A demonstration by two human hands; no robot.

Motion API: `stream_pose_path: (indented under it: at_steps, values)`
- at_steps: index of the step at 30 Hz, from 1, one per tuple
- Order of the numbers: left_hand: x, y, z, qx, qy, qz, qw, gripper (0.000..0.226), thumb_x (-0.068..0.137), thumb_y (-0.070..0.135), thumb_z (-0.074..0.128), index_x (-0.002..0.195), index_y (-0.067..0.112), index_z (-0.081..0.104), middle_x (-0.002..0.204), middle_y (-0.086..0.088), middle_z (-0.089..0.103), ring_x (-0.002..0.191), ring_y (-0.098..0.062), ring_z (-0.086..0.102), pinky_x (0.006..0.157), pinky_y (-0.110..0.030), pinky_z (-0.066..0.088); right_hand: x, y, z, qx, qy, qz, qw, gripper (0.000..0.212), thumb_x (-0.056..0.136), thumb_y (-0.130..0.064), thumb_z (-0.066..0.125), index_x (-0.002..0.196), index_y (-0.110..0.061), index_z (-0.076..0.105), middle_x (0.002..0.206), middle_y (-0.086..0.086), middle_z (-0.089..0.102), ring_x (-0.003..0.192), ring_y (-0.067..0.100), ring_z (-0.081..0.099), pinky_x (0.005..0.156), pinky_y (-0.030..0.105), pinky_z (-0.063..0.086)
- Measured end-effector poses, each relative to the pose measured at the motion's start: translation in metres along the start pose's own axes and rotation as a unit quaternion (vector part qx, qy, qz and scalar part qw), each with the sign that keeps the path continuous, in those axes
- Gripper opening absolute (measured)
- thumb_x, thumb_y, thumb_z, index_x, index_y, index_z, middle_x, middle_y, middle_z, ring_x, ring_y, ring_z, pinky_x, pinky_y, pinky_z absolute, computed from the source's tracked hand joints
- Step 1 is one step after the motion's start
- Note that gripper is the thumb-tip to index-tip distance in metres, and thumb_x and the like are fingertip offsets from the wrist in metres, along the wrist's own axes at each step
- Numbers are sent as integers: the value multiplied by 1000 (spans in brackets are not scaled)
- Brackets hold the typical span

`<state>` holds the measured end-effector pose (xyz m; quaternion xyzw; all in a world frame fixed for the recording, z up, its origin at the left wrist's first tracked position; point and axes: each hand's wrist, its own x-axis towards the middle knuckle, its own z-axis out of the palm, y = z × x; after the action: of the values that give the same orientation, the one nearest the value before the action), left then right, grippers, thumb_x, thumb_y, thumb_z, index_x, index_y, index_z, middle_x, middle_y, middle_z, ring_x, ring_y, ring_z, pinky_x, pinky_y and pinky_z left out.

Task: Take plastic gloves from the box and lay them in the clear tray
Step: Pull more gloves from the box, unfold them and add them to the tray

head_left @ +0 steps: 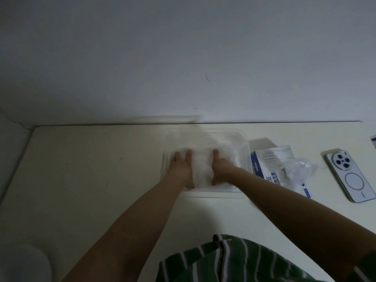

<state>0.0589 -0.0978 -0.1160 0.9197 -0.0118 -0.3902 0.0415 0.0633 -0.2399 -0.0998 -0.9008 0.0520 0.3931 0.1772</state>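
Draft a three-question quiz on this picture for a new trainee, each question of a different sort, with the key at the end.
1. True or false: the left hand and the right hand both rest on the gloves inside the clear tray.
2. What lies on the table to the right of the glove box? A) a mug B) a phone C) scissors
3. Fill in: the phone lies with its camera side facing ____.

Key: 1 true; 2 B; 3 up.
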Motion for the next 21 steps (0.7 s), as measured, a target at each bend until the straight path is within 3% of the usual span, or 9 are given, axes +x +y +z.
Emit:
stream_pose_path:
  at_steps: [2,4,7,9,11,16,19,21]
  values:
    - [-6,-1,-3,-16,4,5,1000,121,74,35,80,153,25,-11,155,-19,-7,139,-38,28,108,-39,37,-6,0,-4,-10,-23,-20,999,106,81,-14,77,152,-3,0,151,25,28,136,37,36,108,40,35]
    - [-14,0,-8,-17,64,20,998,93,83,36,70,153,21,12,150,-18,19,127,-36,44,97,-38,43,-14,0,-10,-31,2,-62,998,92,85,-21,73,152,-4,12,145,21,40,128,33,47,104,36,43]
    - [-28,8,-20,-31,262,51,963,36,92,29,53,126,16,51,119,-9,56,101,-29,60,80,-34,47,-29,5,-30,8,135,-147,980,46,91,-25,65,133,-12,52,116,10,65,97,22,64,90,33,53]
    - [-38,21,-30,-90,336,80,934,20,92,24,51,108,17,60,102,-4,61,88,-25,62,72,-32,47,-42,14,-47,64,230,-186,953,23,91,-23,62,113,-17,66,96,0,69,83,15,64,82,31,53]
    - [-48,42,-38,-122,362,122,916,14,90,22,52,100,19,61,93,-2,62,81,-23,62,69,-32,48,-55,33,-64,107,318,-203,920,14,90,-22,62,101,-20,70,82,-7,66,74,13,61,76,33,53]
    - [-70,116,-40,-151,354,265,884,10,91,19,56,100,17,60,92,-1,64,75,-19,59,66,-29,47,-79,105,-75,175,443,-132,870,16,90,-23,61,105,-19,64,91,-2,64,71,10,57,67,30,49]
    - [-78,157,-31,-165,317,336,871,13,90,15,57,102,15,60,91,-3,65,75,-19,59,68,-29,48,-91,147,-65,196,477,-86,852,42,84,-24,67,122,-16,53,112,4,54,91,14,53,78,31,48]
    - [-78,179,-23,-177,281,351,875,17,90,14,59,108,15,59,95,-4,65,77,-16,59,71,-27,49,-93,172,-55,215,451,-38,865,65,79,-27,73,134,-13,42,126,8,47,111,20,48,91,37,46]
